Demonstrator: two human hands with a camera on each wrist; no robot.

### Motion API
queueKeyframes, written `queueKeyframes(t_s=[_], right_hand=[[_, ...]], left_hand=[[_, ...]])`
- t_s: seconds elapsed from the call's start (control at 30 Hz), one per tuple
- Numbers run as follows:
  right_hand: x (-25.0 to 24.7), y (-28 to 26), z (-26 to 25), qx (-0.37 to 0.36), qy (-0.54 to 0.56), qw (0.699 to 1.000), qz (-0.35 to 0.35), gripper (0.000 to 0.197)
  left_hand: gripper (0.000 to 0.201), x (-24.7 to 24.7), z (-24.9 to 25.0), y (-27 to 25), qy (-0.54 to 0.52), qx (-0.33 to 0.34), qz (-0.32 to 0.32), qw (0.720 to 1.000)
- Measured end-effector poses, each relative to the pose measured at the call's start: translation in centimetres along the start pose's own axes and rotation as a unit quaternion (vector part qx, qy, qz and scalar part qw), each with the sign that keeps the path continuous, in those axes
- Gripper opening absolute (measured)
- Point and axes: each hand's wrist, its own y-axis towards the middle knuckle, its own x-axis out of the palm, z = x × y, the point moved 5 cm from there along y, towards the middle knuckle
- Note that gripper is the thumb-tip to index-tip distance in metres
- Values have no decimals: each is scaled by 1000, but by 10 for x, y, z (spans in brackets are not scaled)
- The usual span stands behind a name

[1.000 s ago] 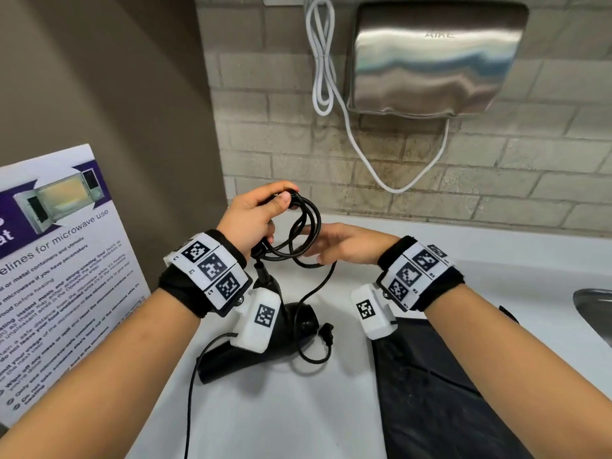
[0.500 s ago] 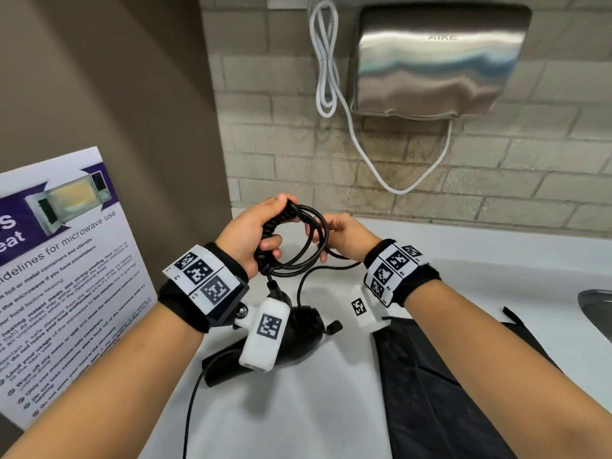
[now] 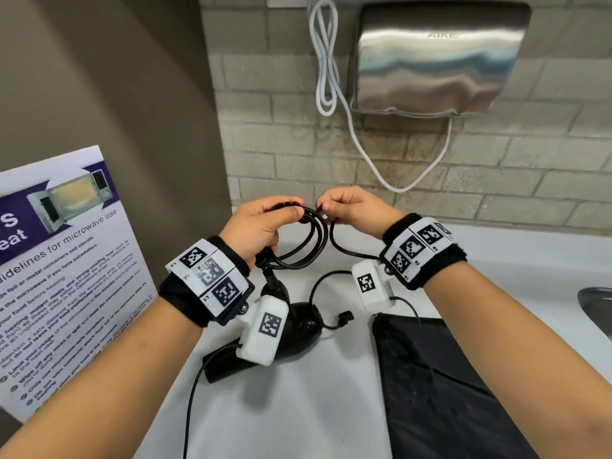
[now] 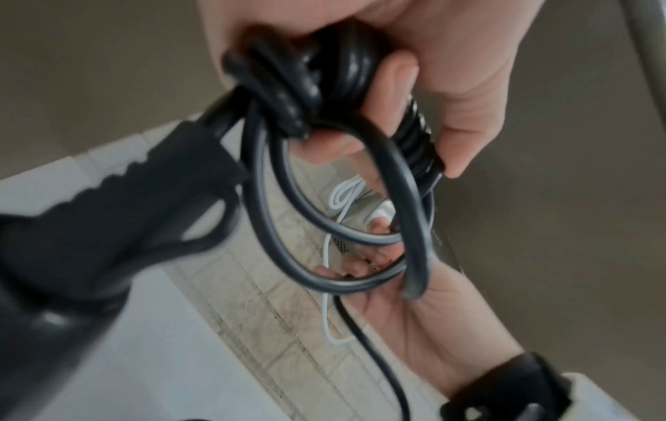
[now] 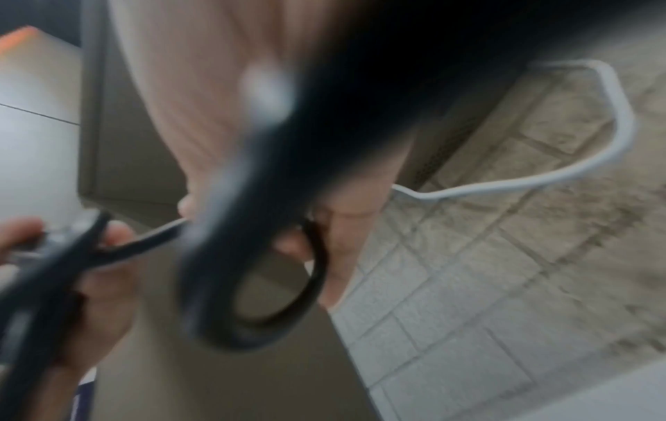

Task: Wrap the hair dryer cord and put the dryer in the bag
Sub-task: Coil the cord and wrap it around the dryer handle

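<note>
Since a second ago right hand (image 3: 351,208) has come up from below the coil to its top, next to left hand (image 3: 261,226), laying another turn on.

Cord (image 3: 311,240): several loops bundled, held above the counter (image 3: 324,409). Left hand is clenched round the bundle at its top, thumb over it; left wrist view confirms the fingers (image 4: 392,94) curl round the stacked turns. Right hand pinches the loose strand at the top of the loop, right beside the left thumb. Right wrist view too blurred to add anything.

Slack left: one run drops from the right hand, curves across the counter and ends at the plug (image 3: 344,317), lying free just beside the hair dryer (image 3: 298,329). So, by my read, wrap is mostly done, not finished.

Hair dryer lies on its side on the counter under the left wrist, near the back wall. Black bag (image 3: 440,392) lies flat at the right, toward the front edge, mouth not opened. Bagging not started.

Remaining: last turns, secure the plug end, open bag, insert dryer.
</note>
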Motion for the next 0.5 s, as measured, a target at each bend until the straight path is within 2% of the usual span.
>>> queueKeyframes(t_s=[0.07, 0.23, 0.4, 0.43, 0.5], right_hand=[[-6, -2, -10, -33, -69, 996, 46, 22], [-8, -10, -27, -105, -173, 972, 118, 12], [-9, -17, -42, -179, -247, 938, 164, 12], [-9, -19, -43, -189, -256, 933, 169, 12], [-7, -23, -44, -209, -267, 924, 177, 11]], left_hand=[[17, 1, 3, 2, 23, 3, -2, 1000], [7, 3, 3, 1, 31, -14, 0, 999], [5, 9, 6, 1, 122, 26, -21, 992], [7, 11, 7, 0, 149, 33, -23, 988], [23, 15, 7, 0, 187, 37, -38, 981]])
